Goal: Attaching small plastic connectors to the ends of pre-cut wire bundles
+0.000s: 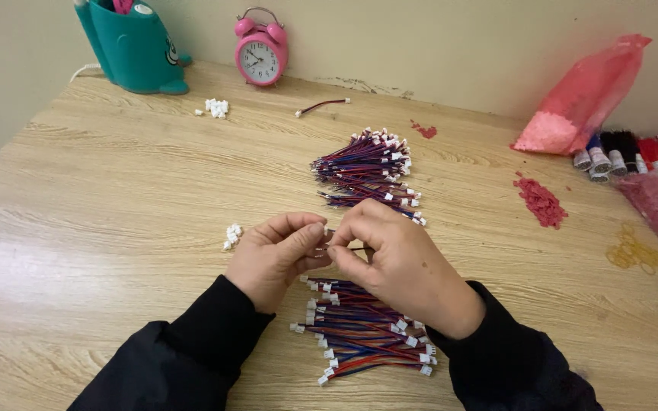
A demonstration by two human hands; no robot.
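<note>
The left hand and right hand hide most of the small wire pinched between them; the teal holder is cut off at the top edge

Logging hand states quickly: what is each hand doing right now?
Left hand: closed, pinching a white connector.
Right hand: closed, pinching the wire beside it.

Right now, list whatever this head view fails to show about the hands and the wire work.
- Piece pinched between left hand and right hand: fingertips cover it, too small to identify.
- Lower wire bundle: upper part hidden under both hands.
- Upper wire bundle: near end hidden behind the right hand.
- Sleeves: cut off by the bottom edge.
</note>
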